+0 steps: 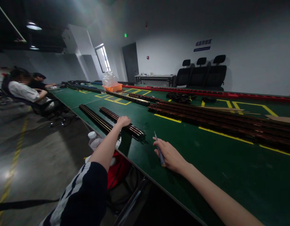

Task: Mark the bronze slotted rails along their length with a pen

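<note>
My left hand (pixel 123 121) rests on top of a short bundle of dark strips with shiny metal edges (pixel 136 131), its fingers curled over the far side. A second dark bundle with brassy lines (pixel 95 117) lies beside it, nearer the table's left edge. My right hand (pixel 167 153) is closed around a slim pen-like tool (pixel 160 154), whose thin tip points up and away from me. That hand is low over the green table (pixel 201 175), to the right of the bundle's near end.
Long dark strips (pixel 220 121) stretch across the right side, with a red rail (pixel 194 92) behind. Farther back is an orange bin (pixel 112 87) holding a plastic bag. A bottle (pixel 94 139) stands by the near edge. People (pixel 27 88) sit at the far left.
</note>
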Available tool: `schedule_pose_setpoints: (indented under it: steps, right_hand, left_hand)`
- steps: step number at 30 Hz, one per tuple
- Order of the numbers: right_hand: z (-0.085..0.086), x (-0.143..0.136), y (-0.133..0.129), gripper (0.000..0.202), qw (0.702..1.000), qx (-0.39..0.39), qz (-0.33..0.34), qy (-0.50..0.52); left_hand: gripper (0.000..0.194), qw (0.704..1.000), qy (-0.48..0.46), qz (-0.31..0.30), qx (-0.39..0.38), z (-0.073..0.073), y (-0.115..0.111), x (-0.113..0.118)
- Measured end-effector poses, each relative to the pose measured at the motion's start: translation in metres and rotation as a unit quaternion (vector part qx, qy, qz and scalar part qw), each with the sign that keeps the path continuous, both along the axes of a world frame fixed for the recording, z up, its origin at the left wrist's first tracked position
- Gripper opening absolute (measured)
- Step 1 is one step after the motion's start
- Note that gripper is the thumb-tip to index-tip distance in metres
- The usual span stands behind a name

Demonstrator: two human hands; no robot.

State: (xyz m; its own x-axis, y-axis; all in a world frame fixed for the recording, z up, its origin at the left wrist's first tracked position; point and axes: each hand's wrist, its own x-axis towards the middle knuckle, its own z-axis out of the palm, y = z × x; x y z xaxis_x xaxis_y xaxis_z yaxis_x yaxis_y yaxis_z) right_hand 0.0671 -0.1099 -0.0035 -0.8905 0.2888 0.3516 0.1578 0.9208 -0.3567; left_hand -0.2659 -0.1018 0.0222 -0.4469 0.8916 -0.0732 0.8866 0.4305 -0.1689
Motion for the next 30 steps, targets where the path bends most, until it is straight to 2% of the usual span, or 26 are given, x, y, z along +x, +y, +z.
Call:
schedule_pose_setpoints:
  steps: [5, 13, 19, 22, 26, 28, 30]
  right_hand:
    - [-0.001, 0.000, 0.002, 0.019, 1.000, 0.014, 0.008, -0.013]
    - [0.002, -0.001, 0.000, 0.021, 0.997, 0.043, 0.013, -0.060]
    - [0.005, 0.000, -0.001, 0.019, 0.996, 0.045, 0.011, -0.076]
    - [0.007, 0.001, -0.002, 0.020, 0.996, 0.036, 0.011, -0.077]
    - [0.009, 0.002, -0.003, 0.021, 0.997, 0.033, 0.010, -0.068]
    - [0.009, 0.001, -0.003, 0.022, 0.997, 0.035, 0.011, -0.067]
    - [0.008, 0.001, -0.003, 0.022, 0.997, 0.034, 0.013, -0.066]
  left_hand:
    - [0.043, 0.999, 0.003, 0.031, 0.006, 0.000, -0.006, -0.010]
    - [0.036, 0.998, -0.025, 0.045, 0.028, -0.003, -0.016, -0.034]
    - [0.035, 0.996, -0.054, 0.042, 0.050, 0.002, -0.024, -0.045]
    - [0.037, 0.995, -0.066, 0.028, 0.065, 0.007, -0.026, -0.034]
    - [0.046, 0.990, -0.123, -0.031, 0.056, 0.019, -0.037, -0.001]
    - [0.058, 0.974, -0.200, -0.107, 0.020, 0.026, -0.049, 0.021]
    - [0.065, 0.972, -0.186, -0.136, -0.039, 0.030, -0.060, 0.044]
